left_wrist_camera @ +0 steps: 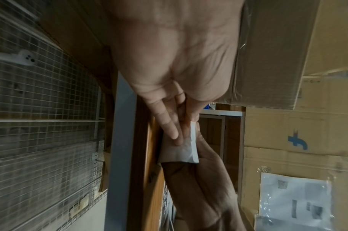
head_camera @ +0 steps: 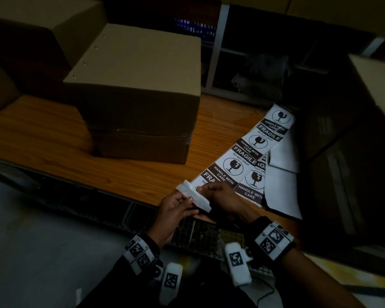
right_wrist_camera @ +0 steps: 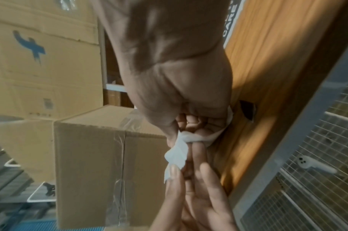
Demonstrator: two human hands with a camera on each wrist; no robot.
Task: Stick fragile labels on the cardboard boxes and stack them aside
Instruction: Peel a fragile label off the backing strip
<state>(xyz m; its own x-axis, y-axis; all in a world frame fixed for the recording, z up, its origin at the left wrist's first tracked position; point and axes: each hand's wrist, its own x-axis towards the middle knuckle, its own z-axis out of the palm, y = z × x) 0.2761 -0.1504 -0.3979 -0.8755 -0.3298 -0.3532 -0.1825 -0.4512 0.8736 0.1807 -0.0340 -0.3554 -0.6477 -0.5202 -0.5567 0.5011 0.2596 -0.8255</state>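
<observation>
White curled paper label strip (head_camera: 192,195) pinched between left hand (head_camera: 176,211) and right hand (head_camera: 222,200), fingers of both curled on it, at desk (head_camera: 42,132) near edge. Thin, floppy, likely sticky; hold by corners. Brown taped cardboard box (head_camera: 140,103) beyond; printed fragile label sheets (head_camera: 251,152) right of box.

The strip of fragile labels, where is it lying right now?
In the head view the strip of fragile labels lies on the right side of the wooden table, right of the cardboard box, its near end by both hands.
</observation>
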